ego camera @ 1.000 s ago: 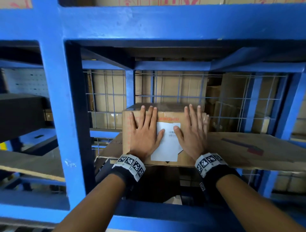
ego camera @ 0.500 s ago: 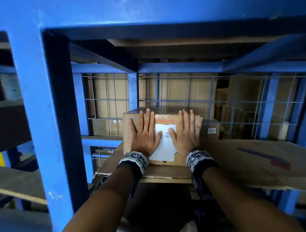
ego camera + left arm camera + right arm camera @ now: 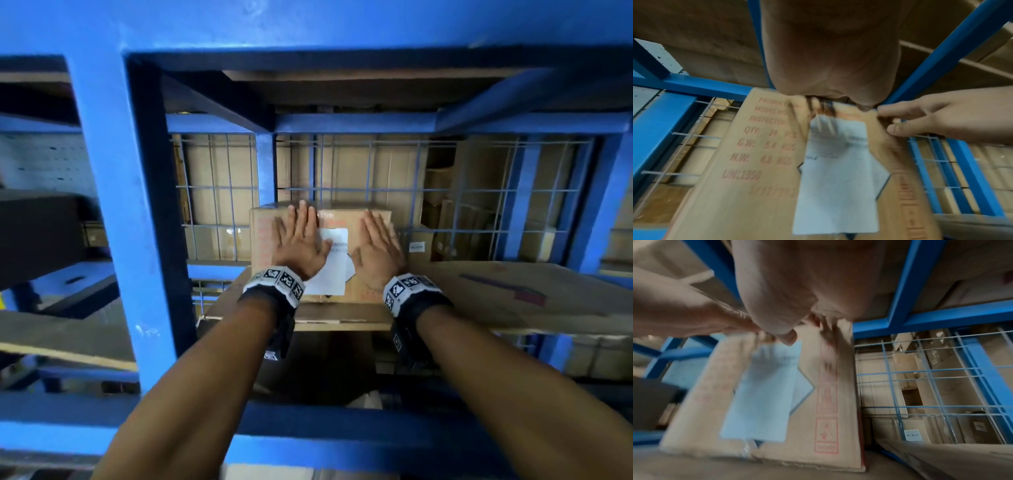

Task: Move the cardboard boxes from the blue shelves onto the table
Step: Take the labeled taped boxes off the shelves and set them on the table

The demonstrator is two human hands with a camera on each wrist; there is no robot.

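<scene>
A cardboard box (image 3: 263, 240) with red print and a white label (image 3: 334, 263) stands deep on a cardboard-lined shelf (image 3: 342, 313) of the blue rack. Both palms lie flat against its front face. My left hand (image 3: 299, 236) covers the left half, fingertips reaching the box's top edge. My right hand (image 3: 376, 245) covers the right half, fingers straight and pointing up. The left wrist view shows the box face (image 3: 748, 162) with its label (image 3: 836, 186); the right wrist view shows the box (image 3: 838, 402) and label (image 3: 760, 402) too.
A thick blue upright (image 3: 116, 222) stands left of my arms and a blue crossbar (image 3: 342, 445) runs below them. Wire mesh (image 3: 462, 205) backs the shelf, with more cartons behind it. A loose cardboard sheet (image 3: 513, 294) covers the shelf to the right.
The box and both hands sit farther back on the shelf than a second ago. My arms are stretched out more and the hands have spread slightly apart on the box front.
</scene>
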